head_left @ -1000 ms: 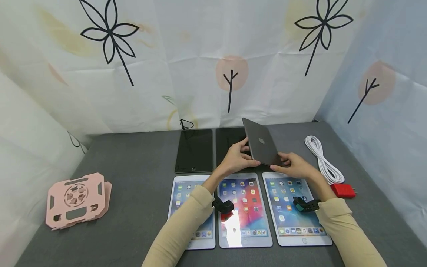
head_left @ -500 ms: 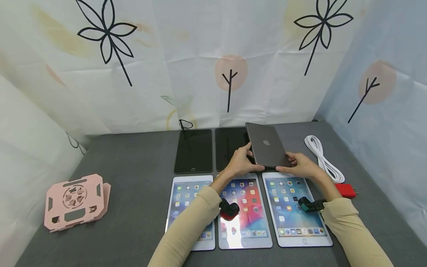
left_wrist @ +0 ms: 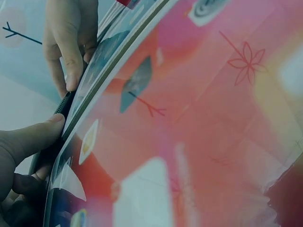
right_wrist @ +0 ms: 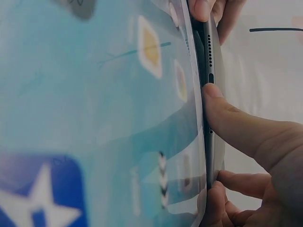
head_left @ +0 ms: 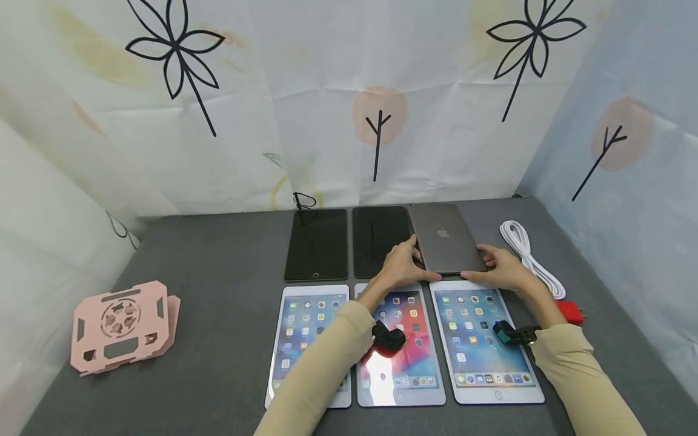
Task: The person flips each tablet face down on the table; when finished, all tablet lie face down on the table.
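A dark grey tablet [head_left: 444, 233] lies nearly flat, back face up with a pale logo, at the right end of the rear row. My left hand [head_left: 402, 266] holds its near left corner, thumb against the near edge and fingers along the left side. At the near right corner my right hand [head_left: 504, 269] grips it, thumb on the near edge and fingers at the right side. In the right wrist view, the tablet's edge [right_wrist: 210, 61] shows speaker holes and a port beside the thumb. Whether its near edge touches the table is hard to tell.
Two black-screened tablets, one left [head_left: 316, 245] and one middle [head_left: 378, 242], share the rear row. Three white lit tablets, left [head_left: 305, 327], middle [head_left: 420, 357] and right [head_left: 480, 363], line the front. A white cable [head_left: 520, 242], red charger [head_left: 570, 312] and pink stand [head_left: 122, 327] flank them.
The grey tablet has come down from a tilted, raised position to nearly flat and shifted slightly right. Both hands have moved right with it, keeping their hold.
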A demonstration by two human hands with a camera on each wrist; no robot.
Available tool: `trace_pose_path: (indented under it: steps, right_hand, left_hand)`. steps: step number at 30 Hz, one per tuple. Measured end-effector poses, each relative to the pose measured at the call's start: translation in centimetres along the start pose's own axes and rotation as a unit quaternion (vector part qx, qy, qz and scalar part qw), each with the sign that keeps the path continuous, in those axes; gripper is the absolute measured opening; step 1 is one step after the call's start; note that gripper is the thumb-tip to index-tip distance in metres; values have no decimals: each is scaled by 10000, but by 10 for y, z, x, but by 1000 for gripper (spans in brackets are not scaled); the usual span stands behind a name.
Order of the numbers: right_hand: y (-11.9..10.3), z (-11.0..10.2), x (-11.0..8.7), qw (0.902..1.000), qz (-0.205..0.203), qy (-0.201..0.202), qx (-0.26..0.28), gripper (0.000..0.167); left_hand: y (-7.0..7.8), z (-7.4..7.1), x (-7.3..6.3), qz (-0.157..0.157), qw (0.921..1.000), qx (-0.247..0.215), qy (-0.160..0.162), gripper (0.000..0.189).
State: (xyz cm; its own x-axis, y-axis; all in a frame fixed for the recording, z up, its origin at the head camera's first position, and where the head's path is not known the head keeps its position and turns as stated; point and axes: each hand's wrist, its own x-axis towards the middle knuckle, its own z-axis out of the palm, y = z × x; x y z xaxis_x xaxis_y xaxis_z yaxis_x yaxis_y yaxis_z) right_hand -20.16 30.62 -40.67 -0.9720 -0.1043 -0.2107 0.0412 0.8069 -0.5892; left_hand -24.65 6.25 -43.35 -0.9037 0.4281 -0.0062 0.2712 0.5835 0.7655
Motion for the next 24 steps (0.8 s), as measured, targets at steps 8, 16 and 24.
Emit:
trace_pose_path:
  steps: [8, 16, 24]
  right_hand:
    - [3, -1, 1, 9998, 142, 55, 85, 96]
    - [4, 2, 1, 9996, 246, 88, 121, 98]
    - [3, 2, 2, 9994, 239, 128, 196, 98]
  left_hand:
    - [0, -1, 7, 96, 9998, 110, -103, 110]
    - [1, -2, 7, -63, 9995, -49, -291, 100]
    - [2, -3, 8, -68, 9991, -191, -377, 88]
